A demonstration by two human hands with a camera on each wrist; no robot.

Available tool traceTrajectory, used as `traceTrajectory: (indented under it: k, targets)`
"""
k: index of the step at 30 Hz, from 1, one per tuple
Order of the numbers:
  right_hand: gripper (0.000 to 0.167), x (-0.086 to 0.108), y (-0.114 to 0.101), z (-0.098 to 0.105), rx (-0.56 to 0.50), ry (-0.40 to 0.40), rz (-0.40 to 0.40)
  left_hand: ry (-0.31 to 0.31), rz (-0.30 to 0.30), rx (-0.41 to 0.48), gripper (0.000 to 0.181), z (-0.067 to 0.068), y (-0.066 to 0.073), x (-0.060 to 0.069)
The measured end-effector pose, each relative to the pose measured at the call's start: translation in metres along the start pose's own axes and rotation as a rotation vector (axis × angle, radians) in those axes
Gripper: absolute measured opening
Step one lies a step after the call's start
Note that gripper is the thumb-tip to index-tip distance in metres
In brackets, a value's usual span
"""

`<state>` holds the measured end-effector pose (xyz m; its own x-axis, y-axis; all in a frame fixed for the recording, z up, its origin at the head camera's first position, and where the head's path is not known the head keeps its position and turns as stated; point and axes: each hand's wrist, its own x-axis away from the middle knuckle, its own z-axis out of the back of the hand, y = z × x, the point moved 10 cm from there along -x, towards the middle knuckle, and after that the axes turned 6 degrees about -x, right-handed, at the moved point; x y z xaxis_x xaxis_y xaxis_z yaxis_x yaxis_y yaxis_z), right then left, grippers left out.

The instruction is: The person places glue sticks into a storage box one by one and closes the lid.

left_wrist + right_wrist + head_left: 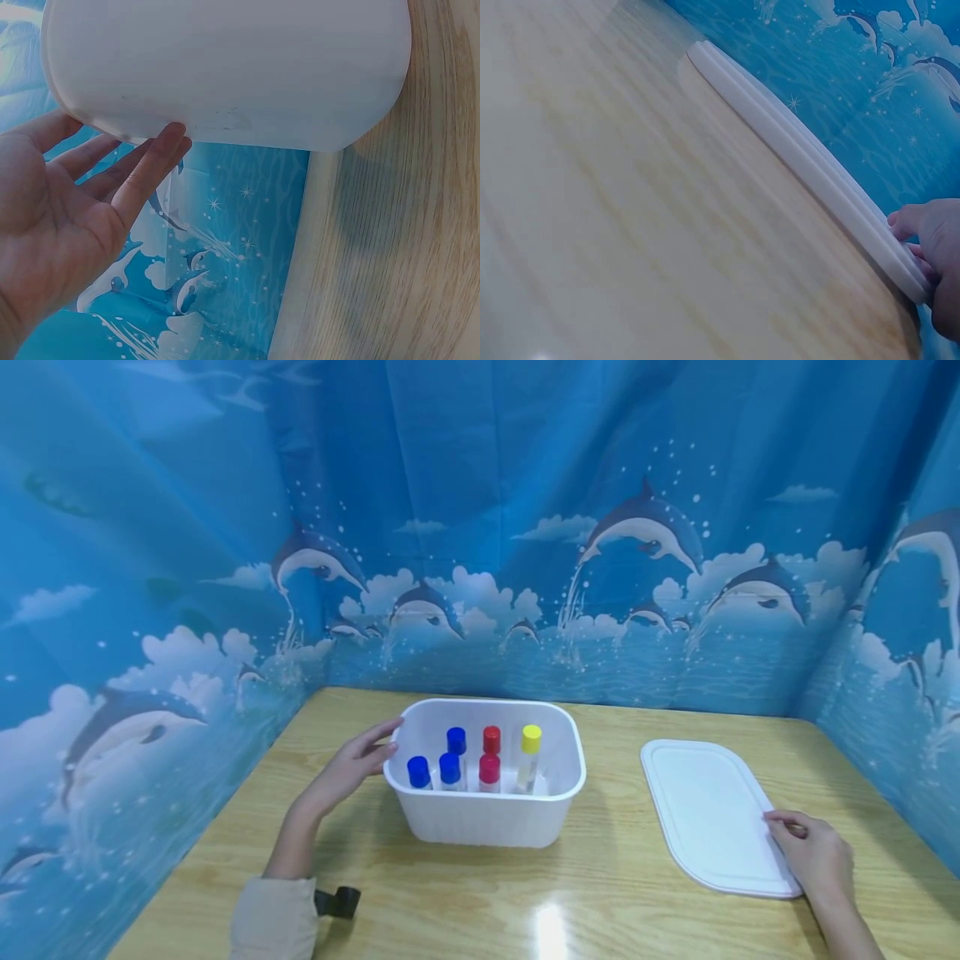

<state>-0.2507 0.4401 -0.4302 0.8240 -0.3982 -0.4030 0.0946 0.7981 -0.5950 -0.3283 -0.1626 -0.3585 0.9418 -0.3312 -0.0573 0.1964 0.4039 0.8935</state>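
Observation:
A white plastic bin stands upright on the table. Inside are several clear tubes: some with blue caps, two with red caps and one with a yellow cap. My left hand touches the bin's left end near the rim, its fingers fairly straight against the outer wall. Over to the right, a white lid lies on the table. My right hand pinches the lid's right edge, with some fingertips hidden behind it in the right wrist view.
The wooden table runs back to a blue dolphin-print curtain, which also rises at both sides. A small black piece sticks out by the left sleeve. Wood surface lies between bin and lid.

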Motion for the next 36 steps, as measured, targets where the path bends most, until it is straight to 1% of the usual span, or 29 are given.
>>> traceTrajectory:
  k: [4, 10, 15, 21, 26, 31, 36]
  targets:
    - [0.014, 0.001, 0.0, 0.0, 0.001, 0.008, -0.007, 0.003, 0.003, -0.003, 0.055, 0.0, -0.001, 0.0]
    - [0.013, 0.0, -0.003, 0.003, -0.002, 0.028, 0.019, 0.002, 0.001, 0.0, 0.055, 0.001, -0.001, -0.001]
    - [0.012, 0.0, -0.004, 0.004, 0.001, 0.017, 0.029, 0.0, -0.003, 0.005, 0.055, 0.001, -0.001, -0.001]
    - [0.014, 0.0, -0.002, 0.003, -0.015, -0.012, 0.004, -0.002, -0.003, -0.002, 0.055, 0.001, -0.002, -0.001]
    - [0.017, -0.002, 0.006, 0.0, -0.031, -0.061, -0.044, -0.003, -0.002, -0.004, 0.056, 0.001, -0.002, -0.001]
    - [0.022, -0.004, 0.017, -0.004, -0.087, -0.096, -0.142, -0.003, 0.001, -0.004, 0.055, 0.001, -0.003, -0.002]
    - [0.025, -0.005, 0.025, -0.006, -0.149, -0.101, -0.223, 0.001, 0.007, -0.007, 0.055, 0.001, -0.004, -0.001]
